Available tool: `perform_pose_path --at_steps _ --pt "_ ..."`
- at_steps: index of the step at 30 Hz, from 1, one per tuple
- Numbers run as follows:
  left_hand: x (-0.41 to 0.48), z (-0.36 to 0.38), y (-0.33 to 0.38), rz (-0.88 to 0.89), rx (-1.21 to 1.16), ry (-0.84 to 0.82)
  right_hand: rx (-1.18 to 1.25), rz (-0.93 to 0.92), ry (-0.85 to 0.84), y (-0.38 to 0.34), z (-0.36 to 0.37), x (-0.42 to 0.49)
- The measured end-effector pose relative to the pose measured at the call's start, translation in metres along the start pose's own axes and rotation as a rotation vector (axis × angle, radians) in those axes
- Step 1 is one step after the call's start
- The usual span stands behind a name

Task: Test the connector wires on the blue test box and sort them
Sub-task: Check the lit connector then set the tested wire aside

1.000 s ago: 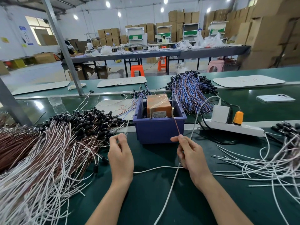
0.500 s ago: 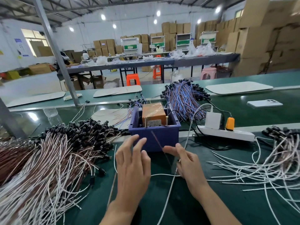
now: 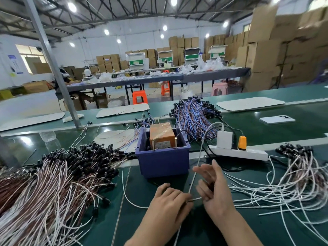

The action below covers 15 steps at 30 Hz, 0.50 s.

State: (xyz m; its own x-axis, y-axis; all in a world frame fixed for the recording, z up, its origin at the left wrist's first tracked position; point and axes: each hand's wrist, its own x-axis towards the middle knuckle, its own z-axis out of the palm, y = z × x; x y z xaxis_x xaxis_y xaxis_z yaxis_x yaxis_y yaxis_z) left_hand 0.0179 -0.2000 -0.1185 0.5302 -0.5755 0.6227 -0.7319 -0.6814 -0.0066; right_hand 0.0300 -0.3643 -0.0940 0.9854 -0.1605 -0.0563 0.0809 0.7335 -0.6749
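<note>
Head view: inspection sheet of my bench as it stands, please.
Surface: green belt, wires spread across it.
Job's things: blue test box holding an orange unit; brown-and-white wire pile left, loose white wires right, blue-purple bundle behind.
Clutter: phone; power strip with charger and orange plug.
Hands: left hand pinches a white wire; right hand open, blurred.
Cables: charger cable runs down between the hands.
Surroundings: cardboard boxes, orange stool, far tables.

The left hand (image 3: 168, 201) and right hand (image 3: 215, 190) were bare. The left forearm (image 3: 150, 231) and right forearm (image 3: 243, 229) were likewise uncovered, as far as the view reached. The right hand's outline was blurred.
</note>
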Motion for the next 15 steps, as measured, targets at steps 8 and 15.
perform_pose_path --at_steps 8,15 --pt "0.001 0.002 -0.001 -0.031 -0.01 -0.024 0.337 0.024 -0.037 -0.021 -0.011 0.005" --pt "0.007 -0.001 0.005 -0.043 0.005 0.072 0.433 -0.01 -0.003 -0.032 -0.019 0.005"
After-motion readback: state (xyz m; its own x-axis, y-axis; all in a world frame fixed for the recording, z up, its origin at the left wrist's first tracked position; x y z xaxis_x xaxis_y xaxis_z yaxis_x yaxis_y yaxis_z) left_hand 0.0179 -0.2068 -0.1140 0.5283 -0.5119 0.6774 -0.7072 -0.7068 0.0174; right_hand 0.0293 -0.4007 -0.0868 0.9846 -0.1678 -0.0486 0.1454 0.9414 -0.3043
